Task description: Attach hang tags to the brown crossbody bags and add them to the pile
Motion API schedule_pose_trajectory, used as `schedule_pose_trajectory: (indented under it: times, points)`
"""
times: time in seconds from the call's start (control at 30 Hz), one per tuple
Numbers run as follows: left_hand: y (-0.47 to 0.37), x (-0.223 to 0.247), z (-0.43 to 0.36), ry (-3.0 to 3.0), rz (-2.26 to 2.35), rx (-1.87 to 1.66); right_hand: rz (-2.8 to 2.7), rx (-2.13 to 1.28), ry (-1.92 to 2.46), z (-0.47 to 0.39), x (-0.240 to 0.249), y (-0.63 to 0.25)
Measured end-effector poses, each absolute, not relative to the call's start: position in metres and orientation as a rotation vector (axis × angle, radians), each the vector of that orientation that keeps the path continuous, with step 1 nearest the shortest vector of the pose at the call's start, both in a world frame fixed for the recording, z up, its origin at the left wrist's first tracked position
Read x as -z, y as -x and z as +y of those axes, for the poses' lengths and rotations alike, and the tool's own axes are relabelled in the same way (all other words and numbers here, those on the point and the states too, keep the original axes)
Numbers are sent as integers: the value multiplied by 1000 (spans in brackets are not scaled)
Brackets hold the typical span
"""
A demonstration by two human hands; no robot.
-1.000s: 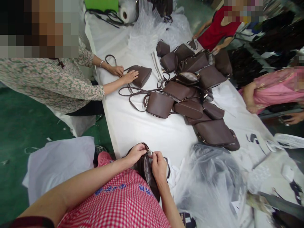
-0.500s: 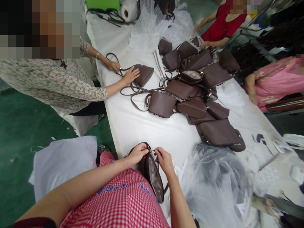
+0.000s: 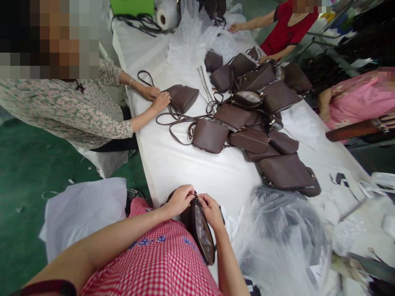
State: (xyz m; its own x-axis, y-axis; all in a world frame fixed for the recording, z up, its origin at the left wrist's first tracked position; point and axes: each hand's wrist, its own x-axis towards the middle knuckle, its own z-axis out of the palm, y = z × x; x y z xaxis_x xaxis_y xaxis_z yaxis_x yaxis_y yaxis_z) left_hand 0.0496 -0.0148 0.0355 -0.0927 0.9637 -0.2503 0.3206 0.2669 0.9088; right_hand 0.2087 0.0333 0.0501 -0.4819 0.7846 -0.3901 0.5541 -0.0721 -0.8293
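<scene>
A dark brown handbag leans against my checked apron at the table's near edge, its top gaping to show clear plastic inside. My left hand is closed on the bag's upper end, fingers pinched by a small metal fitting. Close against it, my right hand pinches the same end of the bag. The fingertips hide exactly which piece each one grips. Ahead on the white table lies a heap of similar brown handbags with thin straps trailing left.
Clear plastic bags crumple at the right of the near edge, and more plastic film lies at the far end. Across the left side, a person's hands touch another handbag. Two other people stand along the right edge.
My right hand has moved left, closer to my left hand at the bag's end. The left co-worker's hands have drawn together; the person in red has stretched an arm toward the plastic.
</scene>
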Motion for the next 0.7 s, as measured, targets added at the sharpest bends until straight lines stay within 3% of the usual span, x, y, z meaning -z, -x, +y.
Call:
schedule_pose_trajectory:
  times: [0.37, 0.7]
  points:
    - [-47, -42, -19, -1526, 1464, -800, -1981, -1468, 1481, 31, -49, -211]
    - [-49, -53, -5, -1419, 1629, -584, -2099, -1297, 1449, 25, -47, -204]
